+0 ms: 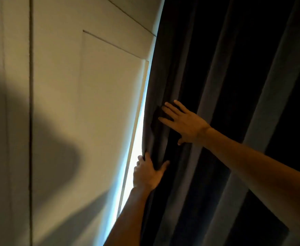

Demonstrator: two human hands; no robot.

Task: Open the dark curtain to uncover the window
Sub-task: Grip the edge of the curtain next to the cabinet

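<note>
Gripping curtain (216,86) edge, left hand (148,172), right hand (184,119) flat above

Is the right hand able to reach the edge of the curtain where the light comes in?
Probably yes. The right hand lies flat and open on the dark curtain, a few folds from its edge. Nothing blocks it. The left hand already grips that edge lower down, beside the bright window gap.

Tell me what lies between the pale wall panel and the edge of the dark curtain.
In the head view, a narrow bright strip of window shows between the wall panel and the dark curtain; the left hand grips the curtain's edge there.
</note>
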